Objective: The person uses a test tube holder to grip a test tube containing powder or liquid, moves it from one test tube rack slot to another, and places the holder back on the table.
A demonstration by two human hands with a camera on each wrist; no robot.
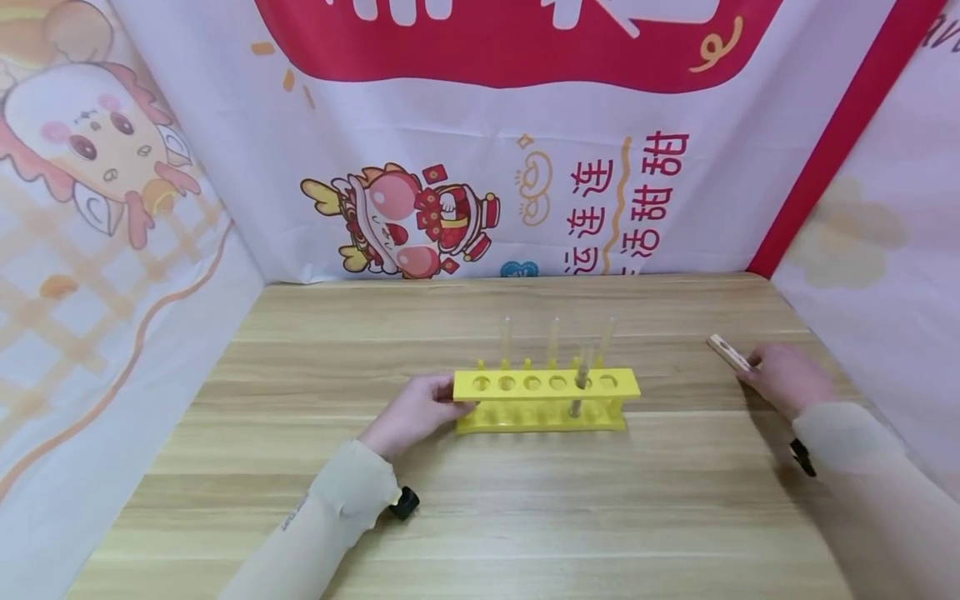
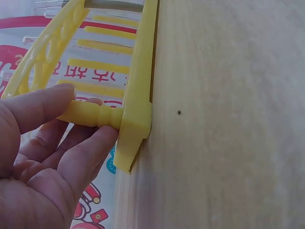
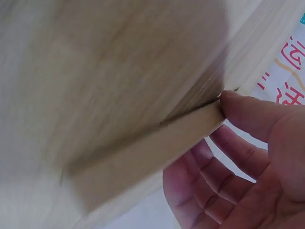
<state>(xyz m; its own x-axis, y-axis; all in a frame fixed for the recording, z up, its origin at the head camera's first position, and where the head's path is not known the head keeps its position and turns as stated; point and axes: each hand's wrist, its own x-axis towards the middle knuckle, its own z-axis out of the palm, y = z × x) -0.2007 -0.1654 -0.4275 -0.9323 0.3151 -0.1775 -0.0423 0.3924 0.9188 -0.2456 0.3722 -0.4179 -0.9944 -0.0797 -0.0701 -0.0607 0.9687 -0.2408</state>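
A yellow test tube rack point(image 1: 546, 385) stands on the table, holding a tube with grey contents point(image 1: 582, 379) in a hole near its right end. Several clear tubes point(image 1: 553, 340) stand upright on the pegs along its back. My left hand point(image 1: 420, 410) grips the rack's left end; in the left wrist view, thumb and fingers of the hand point(image 2: 62, 152) close round the yellow end post point(image 2: 93, 113). Far to the right, my right hand point(image 1: 790, 379) pinches one end of a small wooden piece point(image 1: 729, 354), seen as a pale bar point(image 3: 147, 157) in the right wrist view.
The wood-grain table point(image 1: 525, 508) extends around the rack and both hands. A printed white and red cloth point(image 1: 465, 108) hangs behind it, with printed cloth walls on the left point(image 1: 112, 275) and right point(image 1: 877, 217) sides.
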